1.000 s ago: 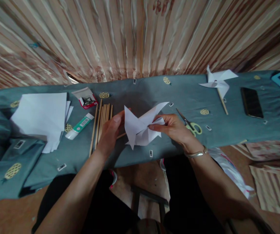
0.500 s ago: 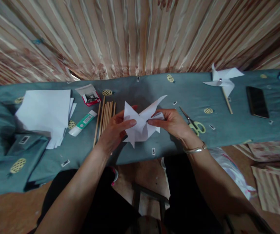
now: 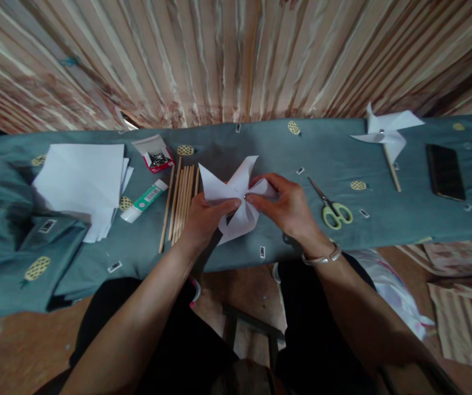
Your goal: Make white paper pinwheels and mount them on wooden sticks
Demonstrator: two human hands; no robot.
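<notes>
A white paper pinwheel (image 3: 236,184), its blades folded in toward the middle, is held up over the table between both hands. My left hand (image 3: 209,216) is closed on its left side, thumb pressed near the centre. From the right, my right hand (image 3: 283,203) pinches close to the centre, where a small shiny pin head (image 3: 245,196) shows at the thumb tip. The fingers behind the paper are mostly hidden. Just left of my left hand lie several wooden sticks (image 3: 183,192). Scissors with green handles (image 3: 335,213) rest to the right of my right hand.
On the left are a stack of white paper (image 3: 83,175), a glue tube (image 3: 144,202) and a red box of metal pins (image 3: 157,159). A finished pinwheel on a stick (image 3: 386,131) and a phone (image 3: 445,171) lie far right on the green cloth (image 3: 302,142). A striped curtain hangs behind.
The pinwheel has turned in my hands and its blades now gather more tightly at the centre. My right thumb has come to the middle, where a pin head now shows.
</notes>
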